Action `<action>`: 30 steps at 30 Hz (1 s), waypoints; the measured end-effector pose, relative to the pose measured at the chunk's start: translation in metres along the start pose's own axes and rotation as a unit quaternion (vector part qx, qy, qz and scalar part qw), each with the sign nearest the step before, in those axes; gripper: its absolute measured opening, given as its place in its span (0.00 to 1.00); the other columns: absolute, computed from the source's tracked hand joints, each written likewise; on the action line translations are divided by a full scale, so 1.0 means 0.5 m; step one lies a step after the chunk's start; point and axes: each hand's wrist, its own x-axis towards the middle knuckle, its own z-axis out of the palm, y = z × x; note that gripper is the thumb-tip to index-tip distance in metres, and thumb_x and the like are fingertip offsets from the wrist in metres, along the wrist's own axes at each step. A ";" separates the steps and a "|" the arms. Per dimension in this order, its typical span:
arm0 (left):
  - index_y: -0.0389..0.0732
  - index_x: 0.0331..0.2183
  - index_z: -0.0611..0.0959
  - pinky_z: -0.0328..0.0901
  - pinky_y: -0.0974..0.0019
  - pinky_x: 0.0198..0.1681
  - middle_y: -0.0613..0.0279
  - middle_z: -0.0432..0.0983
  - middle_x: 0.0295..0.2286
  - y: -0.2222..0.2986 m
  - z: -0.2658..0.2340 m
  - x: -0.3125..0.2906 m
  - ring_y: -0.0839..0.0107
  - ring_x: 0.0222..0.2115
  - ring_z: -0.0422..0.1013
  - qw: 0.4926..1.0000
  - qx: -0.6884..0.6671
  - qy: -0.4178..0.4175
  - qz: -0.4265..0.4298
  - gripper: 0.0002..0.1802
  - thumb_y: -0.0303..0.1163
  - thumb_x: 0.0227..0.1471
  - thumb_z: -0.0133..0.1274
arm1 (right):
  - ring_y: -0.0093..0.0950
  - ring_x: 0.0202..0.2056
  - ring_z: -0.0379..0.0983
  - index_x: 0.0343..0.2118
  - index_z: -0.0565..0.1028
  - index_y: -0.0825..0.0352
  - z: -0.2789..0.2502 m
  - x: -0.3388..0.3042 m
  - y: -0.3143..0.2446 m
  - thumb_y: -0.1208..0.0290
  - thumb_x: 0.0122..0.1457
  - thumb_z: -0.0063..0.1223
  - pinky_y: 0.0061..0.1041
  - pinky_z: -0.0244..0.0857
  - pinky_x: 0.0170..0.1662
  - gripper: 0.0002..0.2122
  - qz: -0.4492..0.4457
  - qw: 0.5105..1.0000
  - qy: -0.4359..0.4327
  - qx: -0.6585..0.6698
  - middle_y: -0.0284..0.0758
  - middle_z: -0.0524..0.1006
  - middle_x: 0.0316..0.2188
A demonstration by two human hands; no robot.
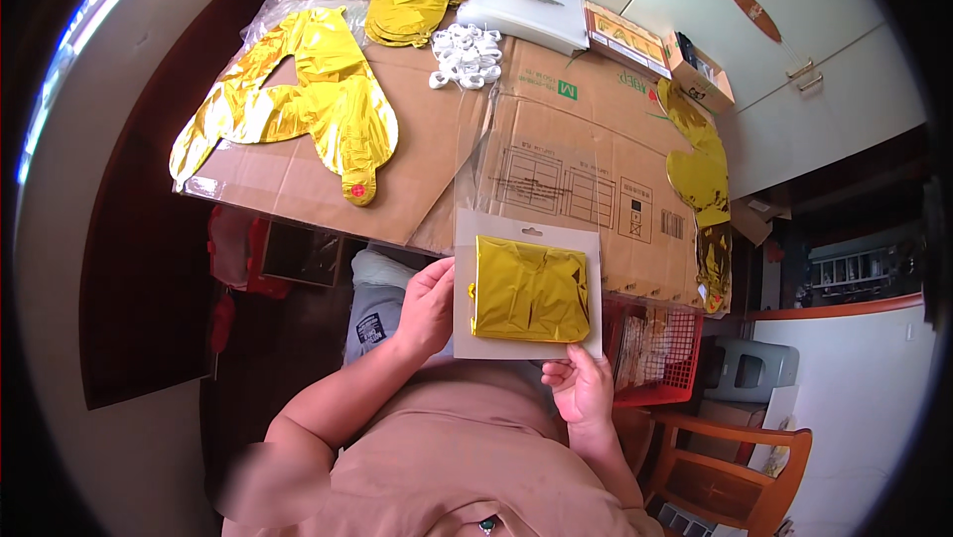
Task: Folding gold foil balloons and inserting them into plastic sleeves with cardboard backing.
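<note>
Upright before my chest is a pale backing card [526,348] with a hanging slot in its top edge. A folded gold foil balloon [528,291] lies flat against its face. My left hand [429,307] is closed on the card's left edge. At the lower right corner, my right hand [580,386] pinches the card between thumb and fingers. On the cardboard-covered table ahead, a flat, uninflated gold foil balloon [342,120] spreads out at the left. Another gold foil balloon [700,175] hangs over the table's right edge.
Toward the back lie stacked gold foil pieces [407,16], a pile of small white rolls [465,56], a white plastic box [521,11] and a small open carton [703,75]. Below the table's right side stands a red basket [680,358], near a wooden chair [735,468].
</note>
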 end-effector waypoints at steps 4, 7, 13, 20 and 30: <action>0.34 0.43 0.80 0.71 0.72 0.37 0.62 0.80 0.35 0.005 0.015 -0.001 0.78 0.33 0.75 0.999 0.039 0.029 0.011 0.11 0.29 0.60 0.52 | 0.32 0.26 0.81 0.43 0.73 0.68 -0.002 0.001 0.003 0.72 0.64 0.46 0.31 0.78 0.27 0.08 -0.003 1.000 0.002 -0.007 0.39 0.79 0.27; 0.34 0.41 0.81 0.71 0.71 0.36 0.63 0.80 0.33 0.006 0.028 -0.001 0.79 0.32 0.75 0.998 0.064 0.024 -0.012 0.10 0.26 0.58 0.54 | 0.32 0.26 0.80 0.43 0.73 0.68 0.001 0.000 0.006 0.72 0.64 0.46 0.30 0.78 0.27 0.08 -0.005 1.000 0.000 -0.020 0.39 0.79 0.28; 0.34 0.46 0.77 0.73 0.65 0.37 0.60 0.78 0.38 -0.036 0.009 0.022 0.72 0.35 0.76 0.979 -0.110 0.037 -0.170 0.15 0.33 0.61 0.46 | 0.31 0.26 0.80 0.42 0.74 0.68 0.005 0.002 0.009 0.71 0.64 0.47 0.29 0.77 0.27 0.09 -0.004 1.000 -0.006 -0.018 0.40 0.80 0.28; 0.35 0.47 0.76 0.72 0.65 0.41 0.60 0.76 0.40 -0.042 0.048 -0.003 0.70 0.38 0.75 0.992 -0.021 0.040 -0.117 0.17 0.36 0.62 0.44 | 0.31 0.28 0.81 0.42 0.74 0.68 0.009 0.010 0.013 0.71 0.65 0.47 0.29 0.78 0.28 0.08 -0.030 0.999 0.007 -0.019 0.39 0.80 0.29; 0.37 0.50 0.74 0.67 0.67 0.46 0.61 0.73 0.46 -0.086 0.005 -0.012 0.74 0.44 0.70 0.994 0.107 -0.035 0.010 0.16 0.28 0.61 0.49 | 0.32 0.31 0.81 0.40 0.74 0.70 0.046 0.030 0.014 0.70 0.65 0.47 0.31 0.78 0.32 0.09 -0.051 0.998 0.024 -0.012 0.39 0.80 0.28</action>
